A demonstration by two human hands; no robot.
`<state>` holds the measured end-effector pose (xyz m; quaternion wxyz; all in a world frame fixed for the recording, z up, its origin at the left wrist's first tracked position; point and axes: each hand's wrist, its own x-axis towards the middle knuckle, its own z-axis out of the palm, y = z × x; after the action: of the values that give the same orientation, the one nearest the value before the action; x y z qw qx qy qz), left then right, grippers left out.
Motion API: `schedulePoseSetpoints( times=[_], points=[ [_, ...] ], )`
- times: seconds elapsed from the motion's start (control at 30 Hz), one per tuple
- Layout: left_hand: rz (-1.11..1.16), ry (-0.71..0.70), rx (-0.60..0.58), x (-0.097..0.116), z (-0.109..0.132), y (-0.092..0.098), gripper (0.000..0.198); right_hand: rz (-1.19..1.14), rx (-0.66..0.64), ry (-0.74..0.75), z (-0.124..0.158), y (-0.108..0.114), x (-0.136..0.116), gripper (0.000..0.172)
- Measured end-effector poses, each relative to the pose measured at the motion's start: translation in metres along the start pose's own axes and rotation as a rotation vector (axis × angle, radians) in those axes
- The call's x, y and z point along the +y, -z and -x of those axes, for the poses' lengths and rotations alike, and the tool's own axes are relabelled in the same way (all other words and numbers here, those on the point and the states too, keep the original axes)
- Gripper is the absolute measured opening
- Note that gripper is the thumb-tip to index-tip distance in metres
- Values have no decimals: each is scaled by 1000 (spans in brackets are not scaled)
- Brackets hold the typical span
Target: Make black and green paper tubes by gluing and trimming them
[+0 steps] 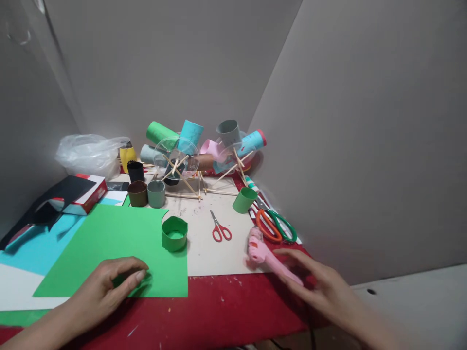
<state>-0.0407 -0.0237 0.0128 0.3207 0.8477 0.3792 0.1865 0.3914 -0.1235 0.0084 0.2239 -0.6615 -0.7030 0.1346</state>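
Observation:
My left hand (116, 283) hovers over or rests on a sheet of green paper (120, 243), its fingers loosely curved, thumb apart, nothing in them. My right hand (317, 279) is at the handle of a pink hot glue gun (268, 255) on the right of the table. Its fingers are spread on both sides of the handle; whether they touch it is hard to tell. A short green paper ring (174, 234) stands on the sheet's right part. Small red-handled scissors (220, 230) lie between the hands, farther back.
Stick-and-plastic-disc wheel (177, 158) with colored paper tubes stands at the back. Brown (137, 194) and grey (156, 194) paper cups sit left of it. A green tube (244, 200) and larger green-handled scissors (284, 227) lie right. A plastic bag (89, 153) and box (95, 194) are left.

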Motion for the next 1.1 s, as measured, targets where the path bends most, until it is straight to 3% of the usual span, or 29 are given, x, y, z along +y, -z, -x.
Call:
schedulePoseSetpoints(
  times=[0.13,0.23,0.33,0.43,0.5,0.57,0.67,0.77,0.9,1.1],
  points=[
    [-73,6,-71,-6,1,-1,37,162,132,-130,-4,3,29,40],
    [-98,12,-89,-7,3,-1,38,287,122,-210,-11,5,41,38],
    [-122,-10,-133,-4,6,-4,33,400,179,-169,-18,7,31,44],
    [-245,-134,-164,2,8,-11,27,408,262,-51,-29,1,-1,44],
    [-373,-252,-167,7,7,-18,20,348,182,-2,-43,-12,-28,41],
    [-515,-359,-164,14,4,-24,14,324,6,42,-62,-29,-52,35],
    [-728,-497,-170,25,-2,-30,6,353,-116,28,-94,-52,-71,33],
    [-840,-577,-172,32,-6,-34,5,368,-193,-12,-117,-61,-72,30],
    [-876,-576,-150,34,-8,-38,4,280,-272,-56,-127,-54,-63,16],
    [-863,-535,-170,36,-10,-32,6,-143,-412,-130,-116,-50,-59,17]
  ],
)
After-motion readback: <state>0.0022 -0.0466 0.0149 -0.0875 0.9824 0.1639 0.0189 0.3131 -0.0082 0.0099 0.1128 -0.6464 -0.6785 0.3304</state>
